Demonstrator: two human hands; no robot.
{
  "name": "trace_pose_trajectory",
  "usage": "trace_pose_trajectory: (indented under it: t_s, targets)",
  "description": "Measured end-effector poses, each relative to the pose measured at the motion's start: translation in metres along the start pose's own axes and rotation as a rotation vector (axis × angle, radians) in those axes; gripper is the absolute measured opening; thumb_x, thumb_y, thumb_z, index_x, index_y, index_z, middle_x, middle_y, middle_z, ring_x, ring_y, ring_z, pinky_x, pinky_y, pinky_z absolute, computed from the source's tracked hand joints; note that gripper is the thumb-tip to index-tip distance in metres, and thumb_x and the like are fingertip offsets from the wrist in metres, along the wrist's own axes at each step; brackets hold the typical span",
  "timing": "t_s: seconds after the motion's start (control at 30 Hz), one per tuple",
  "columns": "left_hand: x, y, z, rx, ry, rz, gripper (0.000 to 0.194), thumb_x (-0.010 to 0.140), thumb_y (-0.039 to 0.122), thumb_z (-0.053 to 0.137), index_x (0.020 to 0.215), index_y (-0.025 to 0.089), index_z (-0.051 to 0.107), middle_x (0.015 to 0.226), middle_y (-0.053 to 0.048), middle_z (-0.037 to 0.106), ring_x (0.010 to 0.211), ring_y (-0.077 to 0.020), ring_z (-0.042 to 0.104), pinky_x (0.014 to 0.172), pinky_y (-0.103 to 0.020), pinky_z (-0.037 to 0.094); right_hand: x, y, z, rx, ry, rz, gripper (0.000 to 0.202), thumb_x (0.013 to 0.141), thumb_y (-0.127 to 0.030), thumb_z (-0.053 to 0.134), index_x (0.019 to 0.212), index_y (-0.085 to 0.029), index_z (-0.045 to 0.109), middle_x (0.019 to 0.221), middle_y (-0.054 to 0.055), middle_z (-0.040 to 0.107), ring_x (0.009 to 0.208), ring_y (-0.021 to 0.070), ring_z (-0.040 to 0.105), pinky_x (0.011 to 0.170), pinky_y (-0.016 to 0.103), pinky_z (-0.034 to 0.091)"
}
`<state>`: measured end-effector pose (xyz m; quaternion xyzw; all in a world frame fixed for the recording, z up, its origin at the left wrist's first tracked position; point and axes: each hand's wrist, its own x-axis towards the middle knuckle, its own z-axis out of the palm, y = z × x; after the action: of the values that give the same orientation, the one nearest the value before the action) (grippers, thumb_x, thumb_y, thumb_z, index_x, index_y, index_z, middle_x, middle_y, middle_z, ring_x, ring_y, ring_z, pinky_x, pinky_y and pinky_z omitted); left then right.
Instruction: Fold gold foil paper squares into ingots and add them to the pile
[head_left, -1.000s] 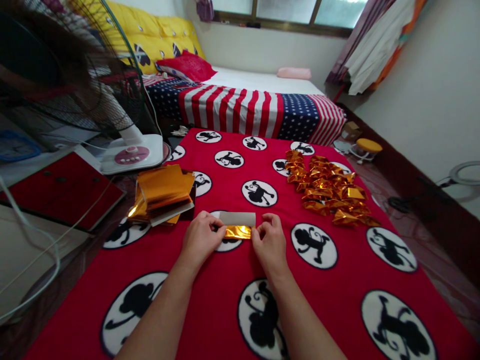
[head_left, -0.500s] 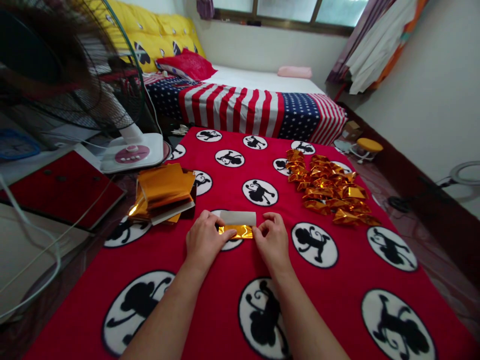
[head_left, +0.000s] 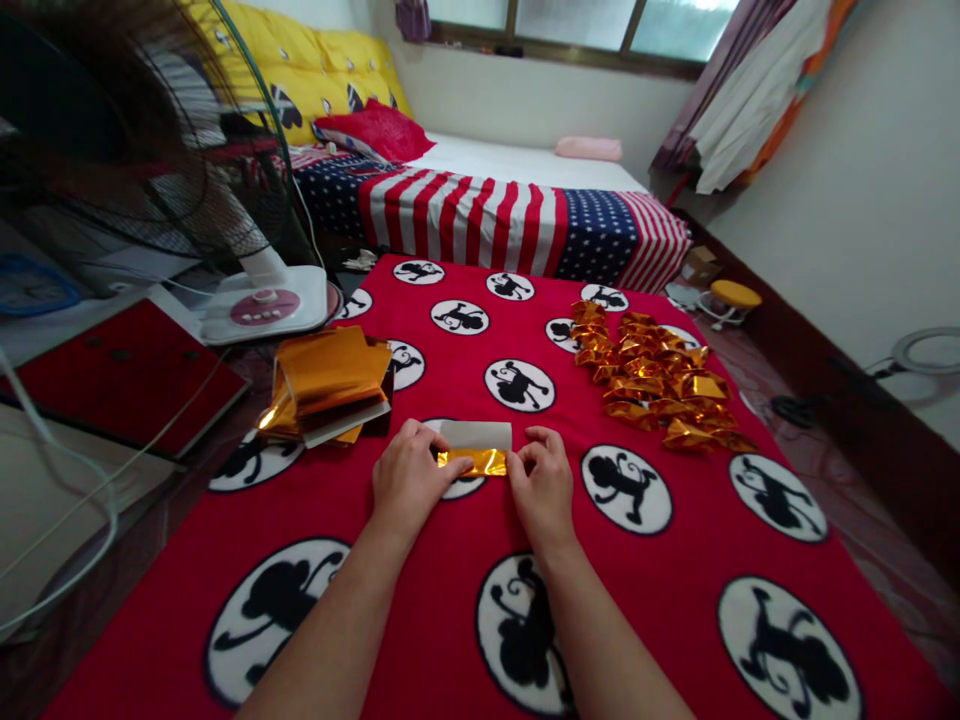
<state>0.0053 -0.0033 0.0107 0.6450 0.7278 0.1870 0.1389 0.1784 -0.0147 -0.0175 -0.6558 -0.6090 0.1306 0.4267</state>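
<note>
A sheet of gold foil paper (head_left: 484,462) lies on the red cloth between my hands. Its near part is folded over to show gold, while the far part is pale grey. My left hand (head_left: 409,468) grips its left end, the thumb pressed along the gold fold. At the right end my right hand (head_left: 541,482) is curled, thumb and forefinger pinching the corner of the fold. To the left rests a stack of gold foil sheets (head_left: 330,375). Several rows of folded gold foil pieces (head_left: 660,375) sit on the right.
The red cloth (head_left: 420,640) with monkey prints covers the table. An electric fan (head_left: 262,300) stands at the left beside a dark red board (head_left: 127,365). Beyond the table is a bed (head_left: 480,215); a yellow stool (head_left: 736,293) is at the far right.
The paper and both hands stay almost in place. My right hand has shifted very slightly at the fold's right end, and the view has turned a little.
</note>
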Motion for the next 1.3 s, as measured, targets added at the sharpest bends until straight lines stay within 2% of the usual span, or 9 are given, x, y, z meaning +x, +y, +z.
trace_pose_trajectory:
  t_s: [0.77, 0.9, 0.97, 1.1, 1.23, 1.3]
  targets:
    - [0.001, -0.002, -0.001, 0.011, -0.026, 0.024, 0.033, 0.066, 0.052, 0.078, 0.082, 0.025, 0.071, 0.096, -0.002, 0.062, 0.086, -0.0195, 0.062, 0.062, -0.026, 0.043, 0.001, -0.003, 0.002, -0.086, -0.018, -0.02, 0.02, 0.081, -0.014, 0.055, 0.063, -0.021, 0.049, 0.106, 0.011, 0.058, 0.096, 0.024, 0.058, 0.082, 0.036, 0.046]
    - [0.001, -0.001, -0.001, 0.013, -0.029, 0.016, 0.033, 0.065, 0.052, 0.078, 0.082, 0.025, 0.071, 0.097, -0.002, 0.063, 0.087, -0.0194, 0.063, 0.062, -0.026, 0.043, -0.001, -0.009, 0.002, -0.103, 0.005, -0.036, 0.008, 0.082, -0.012, 0.054, 0.078, -0.019, 0.056, 0.109, 0.011, 0.054, 0.095, 0.0234, 0.056, 0.078, 0.034, 0.045]
    - [0.002, -0.001, -0.001, 0.019, -0.029, 0.017, 0.034, 0.064, 0.052, 0.078, 0.082, 0.025, 0.071, 0.097, -0.002, 0.063, 0.086, -0.0197, 0.063, 0.062, -0.026, 0.043, -0.002, -0.012, 0.002, -0.16, -0.029, -0.075, 0.014, 0.083, -0.009, 0.052, 0.088, -0.02, 0.059, 0.107, 0.009, 0.053, 0.09, 0.0218, 0.055, 0.072, 0.031, 0.043]
    - [0.002, -0.002, 0.0, 0.027, -0.022, 0.025, 0.033, 0.064, 0.053, 0.078, 0.082, 0.026, 0.07, 0.096, -0.002, 0.062, 0.086, -0.0201, 0.062, 0.061, -0.026, 0.043, -0.002, -0.014, 0.002, -0.321, -0.16, -0.176, 0.02, 0.084, -0.005, 0.05, 0.08, -0.022, 0.061, 0.089, 0.006, 0.057, 0.083, 0.0211, 0.052, 0.067, 0.031, 0.036]
    - [0.001, -0.002, -0.001, 0.02, -0.021, 0.04, 0.033, 0.065, 0.053, 0.077, 0.082, 0.025, 0.07, 0.096, -0.002, 0.062, 0.087, -0.02, 0.062, 0.06, -0.026, 0.042, -0.001, -0.018, 0.003, -0.394, -0.166, -0.145, 0.018, 0.082, -0.005, 0.052, 0.08, -0.02, 0.062, 0.089, 0.007, 0.059, 0.085, 0.0224, 0.052, 0.068, 0.033, 0.033]
    - [0.0, -0.002, -0.001, 0.025, -0.018, 0.046, 0.034, 0.066, 0.053, 0.076, 0.082, 0.025, 0.069, 0.096, -0.002, 0.061, 0.088, -0.0206, 0.062, 0.06, -0.026, 0.042, -0.003, -0.023, 0.003, -0.412, -0.152, -0.119, 0.01, 0.083, -0.012, 0.056, 0.08, -0.02, 0.062, 0.089, 0.007, 0.059, 0.087, 0.0235, 0.051, 0.069, 0.034, 0.032]
